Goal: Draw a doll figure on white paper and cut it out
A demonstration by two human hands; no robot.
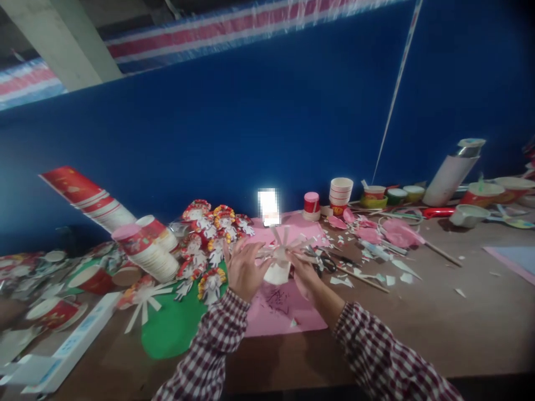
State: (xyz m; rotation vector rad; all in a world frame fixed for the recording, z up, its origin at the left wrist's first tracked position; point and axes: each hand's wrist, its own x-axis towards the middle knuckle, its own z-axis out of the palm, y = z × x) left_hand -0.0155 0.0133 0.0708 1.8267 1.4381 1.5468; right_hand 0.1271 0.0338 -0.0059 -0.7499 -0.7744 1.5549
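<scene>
A white paper cup cut into strips (277, 273) is in front of me, its strips fanned outward above a pink sheet (288, 323). On its left side my left hand (246, 268) has its fingers spread, touching or close to the strips. My right hand (306, 274) pinches a strip near the cup's middle from the right. Black scissors (328, 263) lie just right of that hand. Dark scribbles mark the pink sheet below the cup.
Paper figures (212, 285) and a green sheet (171, 328) lie left, beside stacked cups (156, 262) and a long white box (79, 340). Paper scraps, a wooden stick (363, 279), pink pieces (399, 233) and a white bottle (447, 179) are right. A bright screen (269, 207) stands ahead.
</scene>
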